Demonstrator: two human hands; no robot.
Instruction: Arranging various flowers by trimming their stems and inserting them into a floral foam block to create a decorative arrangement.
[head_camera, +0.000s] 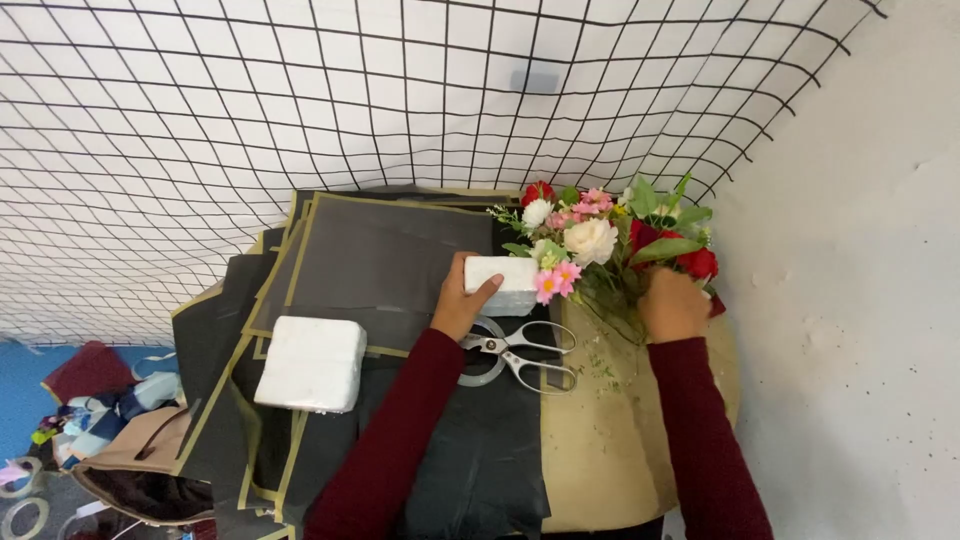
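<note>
On the desk (640, 440), against a black wire grid (300, 100): one small white foam block (503, 284), pinned at its near end by my left hand (462, 300), thumb over the top and fingers wrapped round so it stays put. My right hand (673, 303) is curled into the stems of the mixed artificial flowers (610, 235), apparently gripping them, though the fingers are hidden. Scissors (520, 352) lie shut, just below the block, within reach. Larger foam block (312, 363) rests apart on black wrapping sheets (380, 260).
</note>
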